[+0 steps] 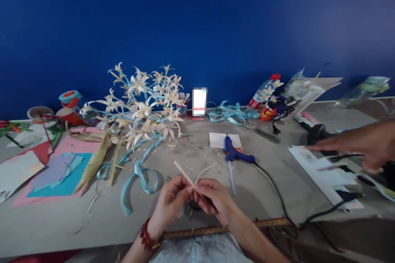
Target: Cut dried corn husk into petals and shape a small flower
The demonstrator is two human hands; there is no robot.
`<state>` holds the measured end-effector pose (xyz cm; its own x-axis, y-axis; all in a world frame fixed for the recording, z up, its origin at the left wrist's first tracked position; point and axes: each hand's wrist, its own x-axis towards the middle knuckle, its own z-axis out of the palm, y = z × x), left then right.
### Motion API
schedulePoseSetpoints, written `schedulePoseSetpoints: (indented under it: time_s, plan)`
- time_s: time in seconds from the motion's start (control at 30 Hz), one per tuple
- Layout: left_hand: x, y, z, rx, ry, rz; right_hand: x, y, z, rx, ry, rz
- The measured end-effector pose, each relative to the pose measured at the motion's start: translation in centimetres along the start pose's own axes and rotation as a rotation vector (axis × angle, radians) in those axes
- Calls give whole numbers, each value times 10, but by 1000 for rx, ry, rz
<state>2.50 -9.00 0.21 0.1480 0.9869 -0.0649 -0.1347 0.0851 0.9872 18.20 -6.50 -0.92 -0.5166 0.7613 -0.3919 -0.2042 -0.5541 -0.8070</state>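
Observation:
Close to the table's front edge, my left hand (173,201), with a red bracelet at the wrist, pinches a narrow pale husk strip (183,172). Beside it my right hand (216,195) is closed on the same strip near its lower end. A thinner curled sliver (205,169) sticks out from the right fingers. Something dark and rounded lies under the hands, mostly hidden. Ahead and left stands a bunch of pale husk flowers (143,104) on blue-wrapped stems. A loose blue ribbon (140,174) trails in front of them.
Right of my hands lies a blue glue gun (237,154), its black cord running to a white power strip (321,174). Another person's hand (364,144) reaches over that strip. Dry husks (97,162) and coloured paper sheets (58,176) cover the left side.

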Motion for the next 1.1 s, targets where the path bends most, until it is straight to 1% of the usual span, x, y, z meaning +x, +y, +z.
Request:
schedulePoseSetpoints:
  time_s: [0.2, 0.27, 0.37, 0.43, 0.5, 0.6, 0.73, 0.83, 0.9, 1.0, 1.07, 1.1]
  plan:
    - [-1, 0, -2, -140, -31, -46, -6, -8, 6, 135, -64, 77]
    - [-2, -3, -3, -177, -28, -49, -7, -10, 6, 191, -107, 112]
    - [-2, -8, -4, -231, -24, -54, -8, -11, 6, 262, -209, 167]
    - [-1, -11, -4, -241, -13, -53, -8, -11, 6, 248, -219, 162]
    - [0, -11, -5, -210, 10, -45, -9, -11, 6, 158, -155, 97]
    - [1, -9, -5, -150, 49, -43, -11, -13, 7, -93, -62, -57]
    - [1, -5, -5, -133, 89, -49, -15, -18, 8, -490, 16, -298]
    - [2, -5, -4, -137, 76, -47, -17, -23, 9, -672, 40, -428]
    - [1, -6, -3, -141, 58, -46, -17, -25, 9, -724, 40, -461]
    - [0, -7, -2, -152, 72, -33, -16, -27, 9, -763, 40, -474]
    - [-2, -7, -1, -176, 86, -26, -16, -27, 8, -743, 32, -458]
    - [-3, -7, -1, -193, 87, -27, -15, -26, 7, -698, 24, -434]
